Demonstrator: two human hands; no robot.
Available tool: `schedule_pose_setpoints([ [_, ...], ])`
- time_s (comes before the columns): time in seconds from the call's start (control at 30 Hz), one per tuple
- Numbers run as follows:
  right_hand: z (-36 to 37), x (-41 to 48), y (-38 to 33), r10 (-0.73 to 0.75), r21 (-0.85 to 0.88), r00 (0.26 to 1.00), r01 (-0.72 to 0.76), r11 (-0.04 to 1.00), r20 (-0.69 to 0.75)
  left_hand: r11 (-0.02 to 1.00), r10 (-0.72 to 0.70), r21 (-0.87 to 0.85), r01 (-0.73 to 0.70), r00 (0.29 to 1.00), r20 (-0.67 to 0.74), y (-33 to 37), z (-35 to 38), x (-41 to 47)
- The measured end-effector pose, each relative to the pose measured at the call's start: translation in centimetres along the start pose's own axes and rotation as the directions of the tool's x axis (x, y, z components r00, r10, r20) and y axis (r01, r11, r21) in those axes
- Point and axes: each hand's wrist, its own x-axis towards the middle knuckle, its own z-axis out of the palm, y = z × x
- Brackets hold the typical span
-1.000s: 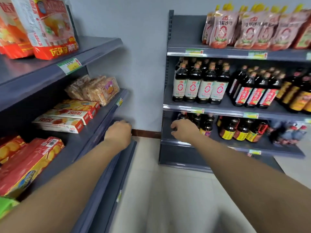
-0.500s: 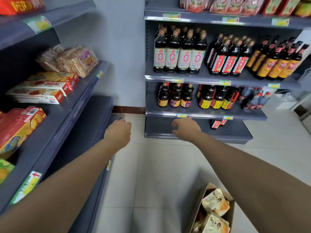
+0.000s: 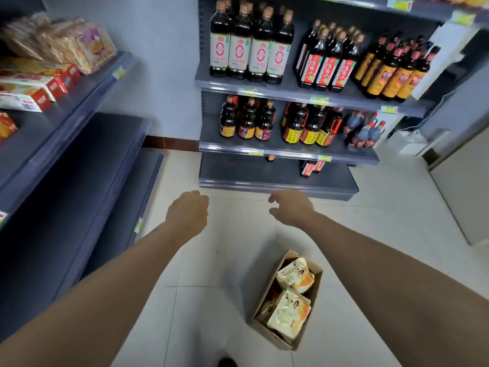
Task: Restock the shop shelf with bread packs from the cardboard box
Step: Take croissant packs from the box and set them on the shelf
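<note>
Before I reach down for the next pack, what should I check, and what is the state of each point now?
1. Right hand free: ok, its fingers are relaxed and hold nothing.
2. Left hand free: cannot tell. No pack shows in it, but its fingers curl under, out of view.
3. Box open: ok, it stands on the floor with its top open.
4. Packs within reach: ok, an upper pack and a lower pack lie on top in the box.
5. Room on the shelf: ok, this level on the left shows bare surface.
6. Way down to the box: ok, only bare floor shows beside it.
</note>
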Motion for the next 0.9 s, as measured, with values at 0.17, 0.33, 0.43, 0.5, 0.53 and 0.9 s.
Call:
schedule_pose_setpoints([
  [0.17,3.5,-3.3,3.0,0.083,0.024,0.996,-0.084,0.996,0.039,0.999,0.044,-0.013,-0.043,0.997,0.057,3.0,3.0,-1.9],
  [0.33,7.1,-6.1,6.3,0.134,0.023,0.985,-0.137,0.990,0.105,0.997,0.080,-0.011,-0.079,0.991,0.108,5.8,6.5,-3.6],
  [0.43,9.1,-7.3,8.8,0.155,0.020,0.978,-0.160,0.987,0.139,0.996,0.092,0.009,-0.094,0.986,0.139,7.8,8.9,-4.2],
  [0.5,10.3,-7.7,10.4,0.156,0.013,0.975,-0.160,0.987,0.157,0.994,0.103,0.016,-0.107,0.982,0.156,9.3,10.5,-4.5],
  [0.53,10.8,-7.8,11.3,0.150,0.013,0.975,-0.154,0.988,0.163,0.993,0.111,0.012,-0.115,0.980,0.167,10.1,11.3,-4.6],
  [0.9,18.4,-5.8,21.9,0.041,-0.067,0.955,-0.022,0.998,0.295,0.996,-0.019,-0.076,0.043,0.957,0.288,20.3,23.4,-4.7],
])
